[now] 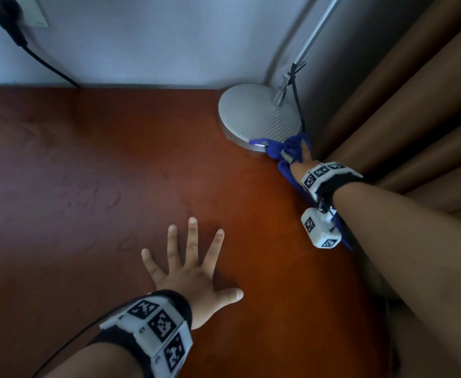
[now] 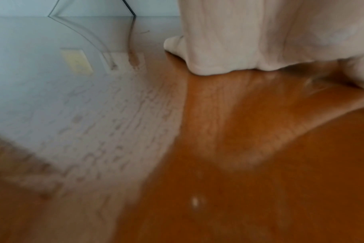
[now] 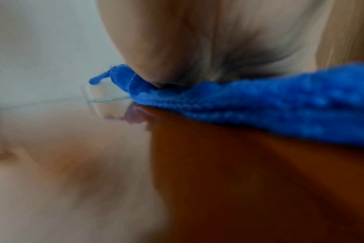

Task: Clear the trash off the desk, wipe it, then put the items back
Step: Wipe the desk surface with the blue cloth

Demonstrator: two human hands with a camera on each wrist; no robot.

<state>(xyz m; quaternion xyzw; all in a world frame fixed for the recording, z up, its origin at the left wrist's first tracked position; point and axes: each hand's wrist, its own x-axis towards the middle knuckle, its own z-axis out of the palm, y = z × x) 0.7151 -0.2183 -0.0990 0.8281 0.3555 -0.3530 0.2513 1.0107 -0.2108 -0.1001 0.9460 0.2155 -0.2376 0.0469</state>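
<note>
The red-brown desk [image 1: 87, 173] is bare in the head view. My left hand [image 1: 191, 268] lies flat on it near the front, fingers spread, holding nothing; the blurred left wrist view shows its fingers [image 2: 218, 49] resting on the wood [image 2: 239, 180]. At the desk's right edge my right hand [image 1: 301, 162] grips a bunched blue cloth [image 1: 286, 148] against the desk, right beside the lamp base. In the right wrist view the hand [image 3: 177, 49] presses down on the cloth [image 3: 260, 111]. The cloth hides most of the right fingers.
A round silver lamp base [image 1: 256, 115] with a slanted pole stands at the back right corner, its black cord hanging beside it. Brown curtain folds [image 1: 401, 105] hang just right of the desk. A black plug and cable [image 1: 5, 17] run down the wall at back left.
</note>
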